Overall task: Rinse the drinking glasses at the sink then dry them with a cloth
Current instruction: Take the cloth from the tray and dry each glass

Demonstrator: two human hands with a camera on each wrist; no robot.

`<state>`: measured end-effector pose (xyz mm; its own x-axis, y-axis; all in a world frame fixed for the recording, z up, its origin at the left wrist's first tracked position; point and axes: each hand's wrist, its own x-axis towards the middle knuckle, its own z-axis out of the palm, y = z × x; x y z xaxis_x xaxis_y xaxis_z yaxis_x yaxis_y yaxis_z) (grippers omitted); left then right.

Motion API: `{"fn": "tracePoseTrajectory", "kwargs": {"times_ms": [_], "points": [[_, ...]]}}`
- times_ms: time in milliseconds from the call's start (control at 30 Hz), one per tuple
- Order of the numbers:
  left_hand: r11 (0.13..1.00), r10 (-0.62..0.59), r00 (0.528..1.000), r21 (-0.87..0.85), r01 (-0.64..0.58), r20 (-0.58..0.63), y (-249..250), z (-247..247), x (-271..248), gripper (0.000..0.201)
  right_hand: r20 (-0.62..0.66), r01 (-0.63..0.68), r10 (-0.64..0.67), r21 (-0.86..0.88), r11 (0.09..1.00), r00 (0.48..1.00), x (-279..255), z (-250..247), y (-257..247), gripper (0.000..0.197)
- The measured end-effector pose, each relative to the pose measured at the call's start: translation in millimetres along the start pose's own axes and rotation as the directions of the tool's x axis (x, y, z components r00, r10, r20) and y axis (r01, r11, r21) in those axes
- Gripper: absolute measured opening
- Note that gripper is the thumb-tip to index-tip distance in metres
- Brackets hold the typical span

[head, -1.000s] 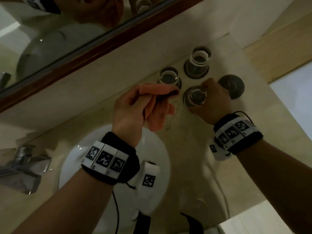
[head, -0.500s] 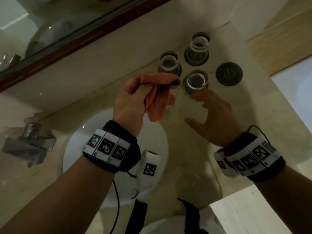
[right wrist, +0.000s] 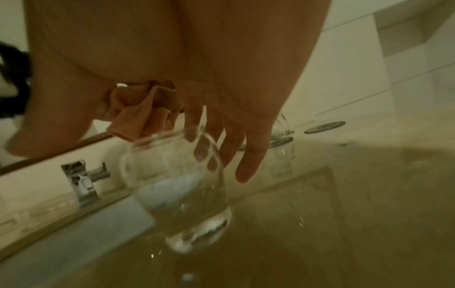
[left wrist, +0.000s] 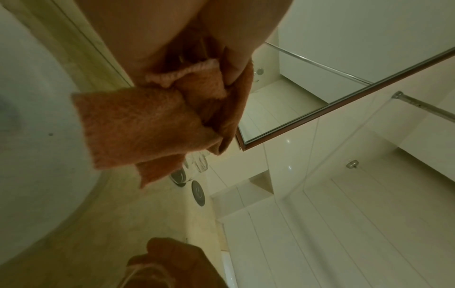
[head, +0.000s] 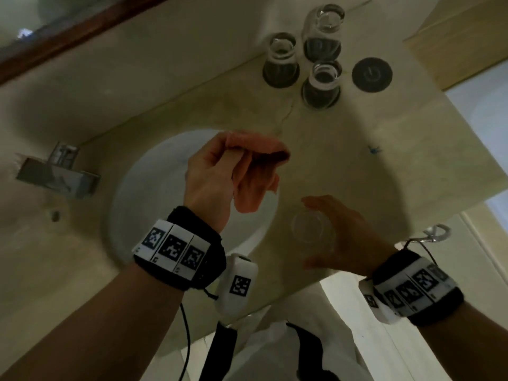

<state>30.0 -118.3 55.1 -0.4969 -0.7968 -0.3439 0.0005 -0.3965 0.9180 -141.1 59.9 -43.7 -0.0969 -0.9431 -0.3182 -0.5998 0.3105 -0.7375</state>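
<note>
While the right hand [head: 346, 237] reaches down over the clear glass [head: 313, 229] standing near the front edge of the counter [head: 412, 149], just right of the sink basin [head: 154, 182], its fingers [right wrist: 248, 155] are spread and nearly straight, draped along the far side of the rim. From the wrist view they seem to brush the glass without closing on it, though the blur there makes that hard to swear to. The left hand [head: 211, 174] hangs above the basin's edge with the orange cloth [head: 255, 177] bunched and pinched between thumb and fingers, its loose end dangling.

Three other glasses [head: 321, 81] stand on dark coasters at the back of the counter, with a bare coaster [head: 372, 74] beside them, so I take this one to be the last to be dried.

To do it well, I would say the right hand should wrap the bowl low and firmly before lifting, since droplets on the counter suggest wet, slippery glass. It should then bring the glass to the cloth over the counter rather than over the hard basin. The cloth wants opening out from its wad so it can go inside the rim, with the glass turned against it rather than squeezed.
</note>
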Motion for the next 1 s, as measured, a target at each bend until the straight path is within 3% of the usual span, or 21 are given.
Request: {"fn": "tracePoseTrajectory", "kwargs": {"times_ms": [167, 267, 367, 433, 533, 633, 733, 800, 867, 933, 1000], "points": [[0.996, -0.072, 0.995, -0.054, 0.069, -0.071, -0.7, -18.1, -33.3, 0.024, -0.234, -0.029, 0.023, -0.023, 0.999, 0.972, -1.0, 29.2, -2.4, 0.082], [0.997, -0.074, 0.991, -0.025, 0.072, -0.114, 0.2, -34.2, -45.0, 0.023, -0.317, -0.037, 0.053, 0.055, 0.998, 0.947, 1.0, 27.5, -25.4, 0.080], [0.998, -0.062, 0.985, -0.034, 0.057, -0.163, 6.6, -50.1, -54.9, 0.024, -0.430, 0.116, -0.054, 0.121, 0.986, 0.901, -1.9, 16.9, -61.8, 0.080], [0.999, -0.002, 0.984, -0.037, -0.005, -0.177, 13.7, -57.5, -61.7, 0.027, -0.472, 0.227, -0.130, 0.156, 0.961, 0.872, -4.9, 7.6, -90.3, 0.081], [0.984, 0.163, 0.968, 0.107, -0.145, -0.191, 29.4, -66.4, -73.3, 0.024, -0.474, 0.325, -0.218, 0.156, 0.933, 0.853, -7.4, -5.6, -131.8, 0.082], [0.941, 0.313, 0.942, 0.177, -0.290, -0.120, 53.0, -76.2, -87.5, 0.021, -0.460, 0.427, -0.317, 0.154, 0.891, 0.829, -5.9, -13.6, -166.9, 0.082], [0.914, 0.377, 0.923, 0.189, -0.358, -0.074, 76.1, -93.9, -98.9, 0.020, -0.455, 0.513, -0.391, 0.181, 0.839, 0.800, -1.0, -17.2, -193.8, 0.079], [0.829, 0.480, 0.876, 0.350, -0.436, -0.048, 87.7, -108.1, -104.2, 0.022, -0.460, 0.551, -0.428, 0.175, 0.816, 0.778, 2.8, -19.0, -208.8, 0.080], [0.674, 0.571, 0.821, 0.583, -0.454, -0.019, 98.8, -120.3, -109.2, 0.022, -0.446, 0.568, -0.444, 0.191, 0.801, 0.777, 7.1, -20.2, -221.3, 0.082], [0.503, 0.609, 0.793, 0.771, -0.390, 0.003, 109.8, -131.9, -112.8, 0.018, -0.418, 0.582, -0.467, 0.206, 0.787, 0.779, 11.9, -20.0, -232.9, 0.082], [0.396, 0.589, 0.808, 0.879, -0.265, -0.022, 118.7, -141.2, -116.4, 0.018, -0.385, 0.597, -0.496, 0.210, 0.774, 0.779, 16.0, -18.3, -243.8, 0.081]]}}
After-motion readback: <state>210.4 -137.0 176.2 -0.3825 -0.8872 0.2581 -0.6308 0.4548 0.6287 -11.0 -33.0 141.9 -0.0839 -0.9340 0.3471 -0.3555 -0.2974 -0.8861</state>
